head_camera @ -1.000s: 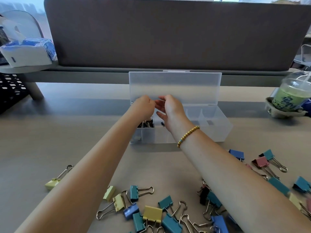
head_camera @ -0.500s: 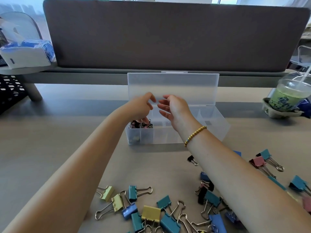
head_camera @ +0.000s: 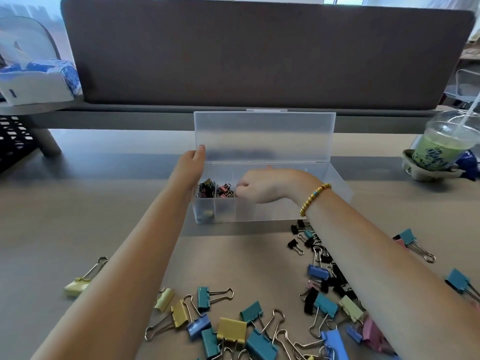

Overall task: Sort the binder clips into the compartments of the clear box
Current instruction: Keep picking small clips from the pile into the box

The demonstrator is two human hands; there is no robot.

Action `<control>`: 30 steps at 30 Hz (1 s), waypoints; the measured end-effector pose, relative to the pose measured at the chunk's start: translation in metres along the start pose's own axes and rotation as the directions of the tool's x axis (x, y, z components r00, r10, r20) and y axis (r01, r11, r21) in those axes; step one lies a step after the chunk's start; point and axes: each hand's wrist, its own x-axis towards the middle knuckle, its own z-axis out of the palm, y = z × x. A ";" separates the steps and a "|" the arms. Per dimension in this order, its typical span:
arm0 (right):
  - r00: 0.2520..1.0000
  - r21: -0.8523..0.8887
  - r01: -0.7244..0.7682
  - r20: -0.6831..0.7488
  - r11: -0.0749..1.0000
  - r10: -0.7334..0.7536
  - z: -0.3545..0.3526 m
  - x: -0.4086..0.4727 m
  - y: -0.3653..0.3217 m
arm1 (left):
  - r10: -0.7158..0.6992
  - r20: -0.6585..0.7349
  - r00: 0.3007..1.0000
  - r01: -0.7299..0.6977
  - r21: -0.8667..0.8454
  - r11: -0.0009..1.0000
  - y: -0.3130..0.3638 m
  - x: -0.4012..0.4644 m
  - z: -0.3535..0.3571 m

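Left hand (head_camera: 191, 165) rests straight-fingered against the clear box (head_camera: 335, 188) lid's left edge; right hand (head_camera: 255, 187) is curled over the second compartment, contents hidden. Most binder clips (head_camera: 231, 329) sit loose on the desk, so a careless drop could mix sizes.

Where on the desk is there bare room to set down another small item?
Bare desk lies left of the clear plastic box, out to the lone pale yellow binder clip, and right of it toward the iced green drink cup. Near the front edge, the coloured binder clips crowd together.
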 end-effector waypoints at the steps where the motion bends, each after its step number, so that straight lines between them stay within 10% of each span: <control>1: 0.998 -0.038 -0.023 0.065 0.999 0.025 0.003 0.000 0.000 | 0.011 0.021 1.000 -0.011 -0.002 1.000 0.000 0.004 0.001; 11: 0.995 -0.383 -0.026 0.076 0.923 0.060 0.018 0.001 -0.014 | 0.218 -0.133 0.967 -0.249 -0.304 0.919 0.002 0.004 0.008; 30: 0.992 -0.286 0.010 -0.117 0.958 -0.045 0.031 -0.002 -0.005 | 0.272 -0.114 0.955 -0.293 -0.262 0.919 0.001 0.001 0.008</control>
